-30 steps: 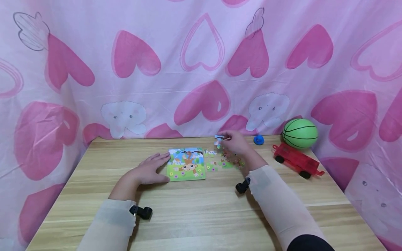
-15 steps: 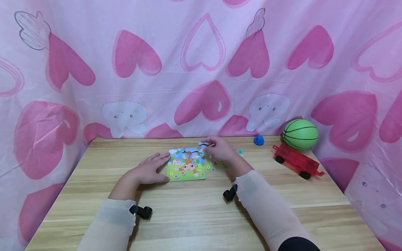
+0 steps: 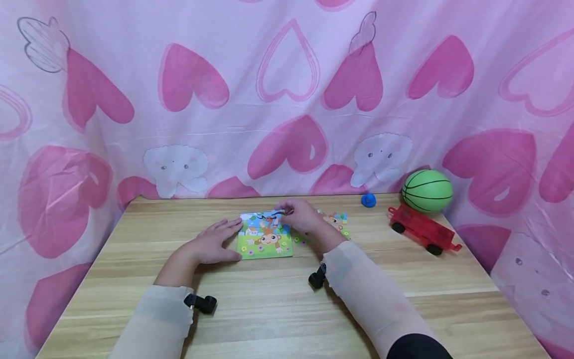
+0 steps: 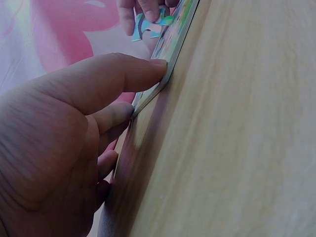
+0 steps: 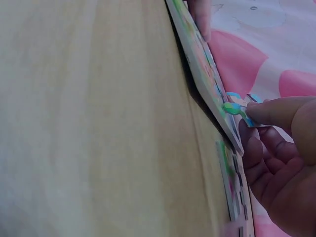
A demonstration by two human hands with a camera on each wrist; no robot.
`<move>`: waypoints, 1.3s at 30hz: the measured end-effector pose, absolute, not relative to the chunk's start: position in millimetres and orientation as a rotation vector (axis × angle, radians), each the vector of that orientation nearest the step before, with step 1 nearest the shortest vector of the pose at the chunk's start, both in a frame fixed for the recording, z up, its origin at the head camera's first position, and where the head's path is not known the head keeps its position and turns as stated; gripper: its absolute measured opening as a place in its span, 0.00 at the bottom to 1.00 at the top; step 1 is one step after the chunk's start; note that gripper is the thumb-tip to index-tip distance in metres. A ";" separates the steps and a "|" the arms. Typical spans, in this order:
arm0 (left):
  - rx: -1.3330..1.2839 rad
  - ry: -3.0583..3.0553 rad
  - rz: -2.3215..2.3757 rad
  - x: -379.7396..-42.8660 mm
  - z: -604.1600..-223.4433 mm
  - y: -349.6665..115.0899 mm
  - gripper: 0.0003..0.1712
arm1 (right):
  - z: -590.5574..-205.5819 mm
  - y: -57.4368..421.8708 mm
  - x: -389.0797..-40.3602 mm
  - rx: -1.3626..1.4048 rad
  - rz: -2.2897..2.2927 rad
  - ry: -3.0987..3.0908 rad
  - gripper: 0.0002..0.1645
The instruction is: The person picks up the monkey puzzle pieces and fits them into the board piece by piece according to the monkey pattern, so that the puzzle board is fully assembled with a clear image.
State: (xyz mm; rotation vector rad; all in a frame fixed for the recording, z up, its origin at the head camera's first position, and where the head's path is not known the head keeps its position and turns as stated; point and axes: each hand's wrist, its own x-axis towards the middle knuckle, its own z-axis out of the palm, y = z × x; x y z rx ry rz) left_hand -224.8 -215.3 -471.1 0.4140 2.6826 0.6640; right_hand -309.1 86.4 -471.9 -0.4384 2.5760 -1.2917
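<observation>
A flat square monkey jigsaw puzzle [image 3: 265, 251] lies on the wooden table, showing a blue sky, a branch and green grass. My left hand [image 3: 212, 246] rests at its left side, fingers spread; in the left wrist view the thumb [image 4: 143, 74] touches the board's corner. Over the puzzle's upper right part, my right hand [image 3: 301, 218] pinches a jigsaw piece [image 5: 239, 111] between thumb and fingertips. That piece is blue and green with a dark branch line, and it is tilted close over the board. The right hand partly hides the board's upper right corner.
Several loose jigsaw pieces [image 3: 339, 223] lie right of the board, partly behind the right forearm. Farther right are a small blue round object [image 3: 368, 200], a green ball [image 3: 427, 191] and a red toy wagon [image 3: 421, 229]. A pink heart-patterned curtain [image 3: 287, 144] hangs behind the table.
My right hand has carried the pinched jigsaw piece leftward, from above the loose pieces to over the puzzle's upper right part. The left hand has stayed in place.
</observation>
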 end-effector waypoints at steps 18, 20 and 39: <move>0.429 2.685 0.674 -223.1 -469.1 -213.7 0.58 | -472.0 80.0 -309.9 -0.437 -1.041 2.667 0.17; 0.422 2.683 0.674 -223.0 -469.3 -213.9 0.58 | -472.6 79.8 -311.3 -0.444 -1.022 2.666 0.17; 0.423 2.678 0.673 -223.9 -469.4 -214.0 0.57 | -469.0 71.9 -314.5 -0.410 -0.918 2.675 0.17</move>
